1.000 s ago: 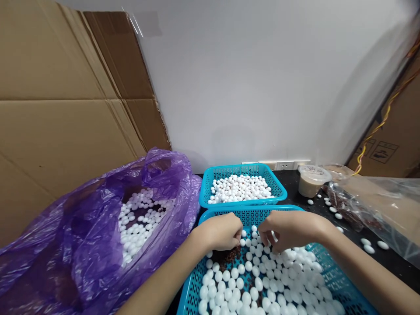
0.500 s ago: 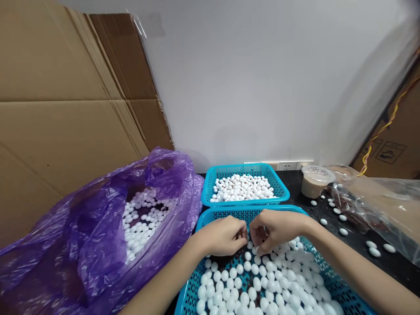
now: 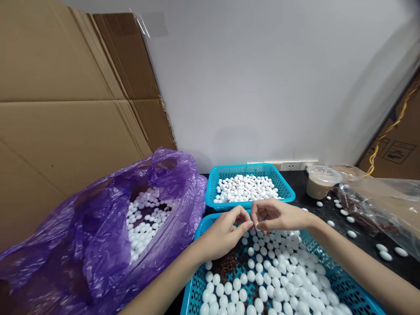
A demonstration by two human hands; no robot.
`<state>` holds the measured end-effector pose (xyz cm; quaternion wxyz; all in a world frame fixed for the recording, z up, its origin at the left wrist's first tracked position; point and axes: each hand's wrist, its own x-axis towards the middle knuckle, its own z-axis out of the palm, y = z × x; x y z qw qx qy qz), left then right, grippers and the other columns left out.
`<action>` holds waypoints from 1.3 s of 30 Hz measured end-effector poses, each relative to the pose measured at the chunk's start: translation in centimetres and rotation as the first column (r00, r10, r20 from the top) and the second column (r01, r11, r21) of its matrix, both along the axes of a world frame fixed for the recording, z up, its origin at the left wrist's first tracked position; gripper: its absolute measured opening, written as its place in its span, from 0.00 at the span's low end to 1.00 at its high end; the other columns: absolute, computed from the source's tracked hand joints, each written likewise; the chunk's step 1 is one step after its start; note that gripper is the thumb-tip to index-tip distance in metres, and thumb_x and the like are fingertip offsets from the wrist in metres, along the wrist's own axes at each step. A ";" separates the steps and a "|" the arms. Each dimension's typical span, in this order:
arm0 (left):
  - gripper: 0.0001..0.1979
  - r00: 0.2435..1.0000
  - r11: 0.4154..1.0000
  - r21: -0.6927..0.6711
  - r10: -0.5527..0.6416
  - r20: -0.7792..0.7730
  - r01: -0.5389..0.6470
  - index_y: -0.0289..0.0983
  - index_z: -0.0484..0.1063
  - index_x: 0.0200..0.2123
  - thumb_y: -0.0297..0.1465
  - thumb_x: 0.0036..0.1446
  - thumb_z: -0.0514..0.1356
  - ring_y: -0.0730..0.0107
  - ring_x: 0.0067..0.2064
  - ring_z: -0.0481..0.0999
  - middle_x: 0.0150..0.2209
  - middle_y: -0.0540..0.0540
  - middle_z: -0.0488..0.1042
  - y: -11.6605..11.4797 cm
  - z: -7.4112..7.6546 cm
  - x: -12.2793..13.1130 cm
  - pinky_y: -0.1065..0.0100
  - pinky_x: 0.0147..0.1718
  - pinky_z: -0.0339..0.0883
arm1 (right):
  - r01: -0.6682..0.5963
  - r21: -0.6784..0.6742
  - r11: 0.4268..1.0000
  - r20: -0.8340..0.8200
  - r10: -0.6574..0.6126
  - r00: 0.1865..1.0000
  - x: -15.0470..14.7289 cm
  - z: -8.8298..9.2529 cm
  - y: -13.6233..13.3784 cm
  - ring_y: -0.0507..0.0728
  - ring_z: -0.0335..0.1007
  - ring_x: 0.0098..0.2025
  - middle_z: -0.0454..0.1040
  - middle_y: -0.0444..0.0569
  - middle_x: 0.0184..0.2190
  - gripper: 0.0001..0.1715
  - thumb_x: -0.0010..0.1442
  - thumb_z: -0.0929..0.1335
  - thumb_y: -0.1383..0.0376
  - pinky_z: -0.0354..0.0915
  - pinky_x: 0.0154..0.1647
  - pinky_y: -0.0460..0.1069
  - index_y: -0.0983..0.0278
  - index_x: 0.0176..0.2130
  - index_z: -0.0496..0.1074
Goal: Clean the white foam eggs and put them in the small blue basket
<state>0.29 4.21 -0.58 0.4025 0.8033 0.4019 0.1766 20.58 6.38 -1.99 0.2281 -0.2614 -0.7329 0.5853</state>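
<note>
My left hand (image 3: 225,234) and my right hand (image 3: 278,216) are raised over the far edge of a near teal plastic basket (image 3: 210,221). Their fingertips meet on a small white bead (image 3: 257,226), which is mostly hidden by the fingers. The basket below holds many white oval beads (image 3: 262,275), with dark brown granules (image 3: 226,267) among them. Behind my hands stands a second teal basket (image 3: 249,202), filled with similar white beads.
A purple plastic bag (image 3: 82,227) with white beads inside lies to the left, against cardboard sheets (image 3: 65,87). To the right are a lidded cup (image 3: 320,181), a clear bag of brown material (image 3: 364,210), and loose beads (image 3: 385,253) on the black table (image 3: 407,273).
Both hands have lifted from the near basket's beads and come together higher up, fingertips now meeting. The whole scene has drifted slightly right in view.
</note>
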 end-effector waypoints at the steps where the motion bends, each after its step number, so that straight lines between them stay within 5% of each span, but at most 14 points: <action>1: 0.09 0.999 1.000 -0.027 -0.001 0.044 0.002 0.37 0.63 0.37 0.36 0.61 0.49 0.74 0.33 0.66 0.35 0.50 0.67 0.0 0.0 0.0 0.73 0.30 0.59 | 0.003 -0.007 1.000 -0.031 -0.003 1.000 0.0 0.0 0.0 0.49 0.67 0.27 0.68 0.43 0.28 0.04 0.53 0.66 0.69 0.63 0.29 0.45 0.65 0.32 0.65; 15: 0.07 0.954 0.999 -0.022 0.040 0.297 -0.035 0.37 0.66 0.39 0.34 0.58 0.56 0.70 0.42 0.70 0.38 0.49 0.70 0.2 -0.2 -0.1 0.67 0.41 0.64 | 0.132 -0.030 0.991 -0.221 -0.136 0.966 0.0 0.5 0.1 0.49 0.65 0.26 0.68 0.42 0.24 0.08 0.55 0.69 0.63 0.63 0.30 0.47 0.64 0.33 0.67; 27: 0.08 0.917 0.952 0.181 0.170 0.360 -0.247 0.36 0.65 0.34 0.34 0.55 0.59 0.72 0.36 0.71 0.34 0.49 0.72 -0.3 0.6 -0.1 0.72 0.31 0.63 | 0.207 -0.070 0.976 -0.310 -0.219 0.925 0.0 0.7 0.0 0.52 0.71 0.36 0.73 0.46 0.33 0.08 0.56 0.69 0.63 0.67 0.36 0.48 0.62 0.38 0.72; 39: 0.05 0.876 0.924 0.283 0.099 0.471 -0.256 0.37 0.67 0.33 0.31 0.54 0.61 0.76 0.33 0.70 0.32 0.51 0.70 -0.1 0.0 0.0 0.74 0.26 0.61 | 0.159 -0.147 0.976 -0.336 -0.201 0.920 0.0 0.1 0.2 0.50 0.72 0.34 0.75 0.45 0.31 0.06 0.56 0.70 0.66 0.67 0.35 0.44 0.62 0.37 0.75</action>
